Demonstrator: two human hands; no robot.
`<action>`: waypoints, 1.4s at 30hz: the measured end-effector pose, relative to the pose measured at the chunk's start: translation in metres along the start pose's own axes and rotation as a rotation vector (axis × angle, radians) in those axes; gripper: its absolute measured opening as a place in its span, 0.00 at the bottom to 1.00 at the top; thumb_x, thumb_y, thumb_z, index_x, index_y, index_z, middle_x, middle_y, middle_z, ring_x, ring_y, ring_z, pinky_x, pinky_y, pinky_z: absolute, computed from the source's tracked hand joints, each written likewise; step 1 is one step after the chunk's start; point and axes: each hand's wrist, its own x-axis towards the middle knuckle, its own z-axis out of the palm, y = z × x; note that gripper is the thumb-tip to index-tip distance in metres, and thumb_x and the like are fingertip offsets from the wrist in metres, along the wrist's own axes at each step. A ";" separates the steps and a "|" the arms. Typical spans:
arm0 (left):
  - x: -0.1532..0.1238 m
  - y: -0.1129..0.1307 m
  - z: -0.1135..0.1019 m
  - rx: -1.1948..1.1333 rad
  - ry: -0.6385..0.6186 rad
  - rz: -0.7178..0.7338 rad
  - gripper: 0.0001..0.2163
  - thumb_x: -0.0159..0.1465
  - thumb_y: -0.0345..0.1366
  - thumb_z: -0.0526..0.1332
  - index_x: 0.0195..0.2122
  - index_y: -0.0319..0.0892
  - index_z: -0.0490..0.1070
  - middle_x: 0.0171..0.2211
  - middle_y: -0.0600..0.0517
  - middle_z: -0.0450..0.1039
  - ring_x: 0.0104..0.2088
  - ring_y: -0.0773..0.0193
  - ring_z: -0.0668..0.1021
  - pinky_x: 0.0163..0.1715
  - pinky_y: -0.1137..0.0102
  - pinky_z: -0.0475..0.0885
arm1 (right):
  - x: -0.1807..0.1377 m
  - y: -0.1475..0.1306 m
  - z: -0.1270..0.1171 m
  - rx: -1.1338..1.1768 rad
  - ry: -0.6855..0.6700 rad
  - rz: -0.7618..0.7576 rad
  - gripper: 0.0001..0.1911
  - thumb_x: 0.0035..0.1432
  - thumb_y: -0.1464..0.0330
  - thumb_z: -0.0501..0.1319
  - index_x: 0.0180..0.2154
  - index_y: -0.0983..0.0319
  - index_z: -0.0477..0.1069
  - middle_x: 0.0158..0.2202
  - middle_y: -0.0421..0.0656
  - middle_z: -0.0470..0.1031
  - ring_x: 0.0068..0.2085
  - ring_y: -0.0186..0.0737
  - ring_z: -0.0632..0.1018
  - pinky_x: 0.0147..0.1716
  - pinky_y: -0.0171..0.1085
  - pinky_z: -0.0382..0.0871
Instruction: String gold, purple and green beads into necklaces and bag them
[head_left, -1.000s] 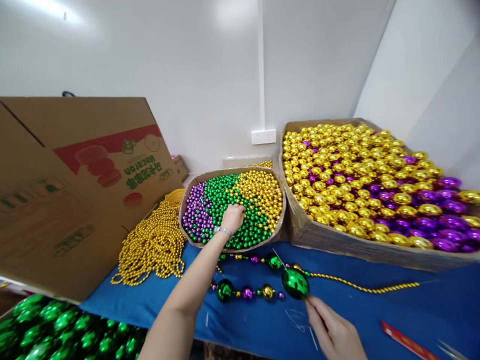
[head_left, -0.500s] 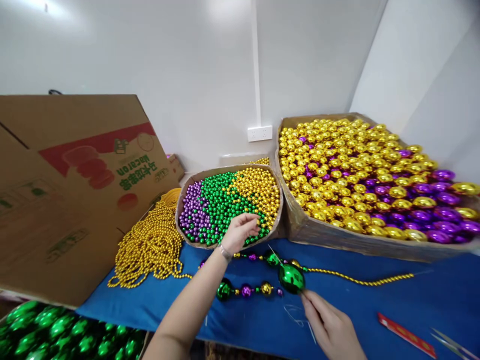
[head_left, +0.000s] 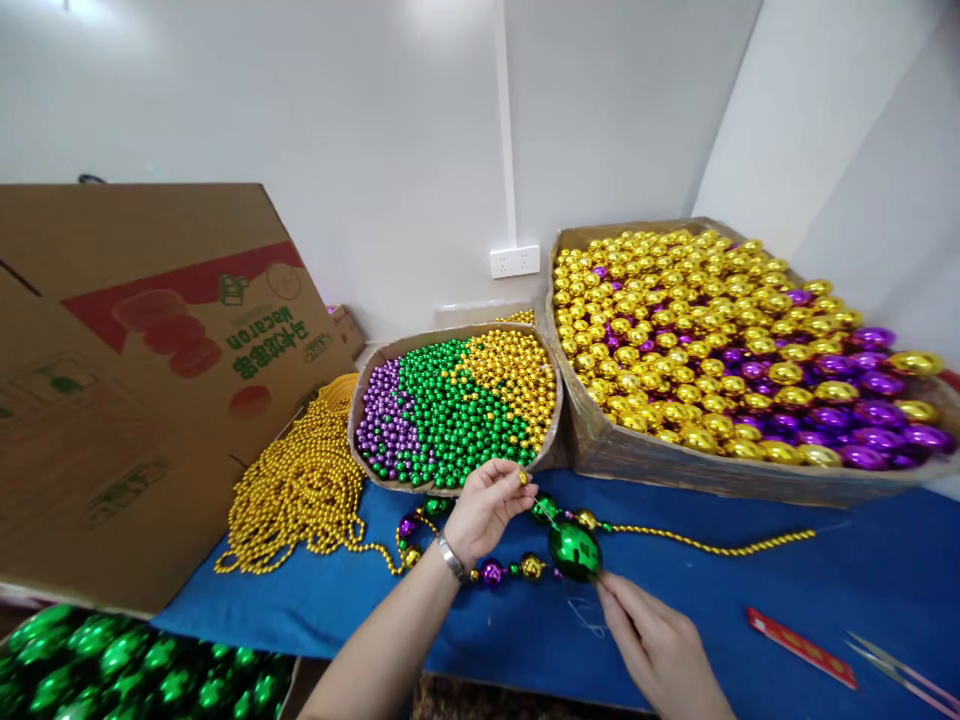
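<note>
My left hand (head_left: 487, 510), with a metal band at its wrist, pinches a small gold bead (head_left: 523, 479) just in front of the small-bead box. Lower right, the fingertips of my right hand (head_left: 664, 640) close at the near end of a large shiny green bead (head_left: 576, 551). A thin needle (head_left: 545, 513) sticks out of that bead's far side toward the gold bead, apart from it as far as I can see. Behind and beside them lies a strand of mixed beads (head_left: 491, 572) in green, purple and gold. Loose pale thread (head_left: 587, 615) curls below the green bead.
A box (head_left: 559, 420) holds small purple, green and gold beads. To its right stands a bigger box (head_left: 675, 470) of large gold and purple beads. Gold bead chains (head_left: 300, 490) pile beside a carton (head_left: 172, 400). Scissors (head_left: 892, 665) and a red strip (head_left: 801, 647) lie right.
My left hand has come out from over the small-bead box toward me, with the small gold bead between its fingers. My right hand and the green bead have barely shifted.
</note>
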 end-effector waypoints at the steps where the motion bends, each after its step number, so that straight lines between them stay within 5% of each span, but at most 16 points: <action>1: 0.000 0.000 0.000 0.008 0.003 0.000 0.14 0.49 0.36 0.71 0.33 0.38 0.69 0.30 0.51 0.74 0.32 0.65 0.78 0.31 0.73 0.73 | 0.000 0.000 0.000 0.005 -0.011 0.013 0.13 0.64 0.67 0.50 0.39 0.61 0.72 0.35 0.44 0.80 0.34 0.38 0.81 0.33 0.32 0.75; 12: -0.003 -0.019 0.001 0.242 0.043 0.184 0.15 0.50 0.36 0.70 0.34 0.38 0.68 0.29 0.52 0.74 0.31 0.64 0.79 0.32 0.71 0.73 | -0.013 0.007 0.008 0.016 -0.038 0.102 0.18 0.65 0.63 0.47 0.39 0.60 0.74 0.33 0.45 0.80 0.31 0.38 0.81 0.30 0.31 0.74; 22: -0.002 -0.034 0.010 0.306 -0.015 0.111 0.14 0.50 0.38 0.70 0.33 0.38 0.69 0.27 0.51 0.75 0.29 0.66 0.77 0.32 0.71 0.72 | -0.029 0.022 0.005 -0.018 -0.048 0.136 0.18 0.65 0.63 0.46 0.39 0.59 0.73 0.32 0.45 0.79 0.32 0.38 0.81 0.32 0.32 0.74; 28: 0.004 -0.069 0.008 0.304 0.033 0.006 0.16 0.51 0.44 0.69 0.32 0.38 0.70 0.29 0.50 0.73 0.29 0.65 0.76 0.30 0.71 0.71 | -0.047 0.039 0.030 0.050 -0.151 0.349 0.18 0.66 0.60 0.43 0.45 0.61 0.67 0.29 0.45 0.79 0.28 0.41 0.81 0.24 0.32 0.71; 32: 0.012 -0.086 0.007 0.334 0.021 -0.063 0.16 0.48 0.45 0.70 0.28 0.38 0.72 0.30 0.48 0.74 0.28 0.66 0.75 0.28 0.73 0.70 | -0.057 0.054 0.038 0.034 -0.148 0.363 0.19 0.66 0.62 0.41 0.44 0.61 0.67 0.25 0.44 0.78 0.26 0.40 0.80 0.22 0.32 0.71; 37: 0.015 -0.067 0.027 0.634 -0.064 0.215 0.11 0.54 0.42 0.66 0.27 0.39 0.73 0.30 0.49 0.74 0.29 0.66 0.73 0.30 0.73 0.68 | -0.043 0.064 0.013 -0.005 -0.080 0.382 0.16 0.63 0.64 0.48 0.48 0.59 0.67 0.42 0.47 0.77 0.40 0.41 0.80 0.36 0.36 0.75; 42: 0.016 -0.034 0.070 0.762 -0.240 0.307 0.09 0.58 0.41 0.62 0.31 0.40 0.73 0.28 0.49 0.74 0.28 0.65 0.72 0.28 0.73 0.67 | -0.004 0.049 -0.005 0.169 -0.039 0.306 0.18 0.64 0.65 0.50 0.53 0.59 0.65 0.48 0.49 0.74 0.49 0.41 0.75 0.48 0.38 0.70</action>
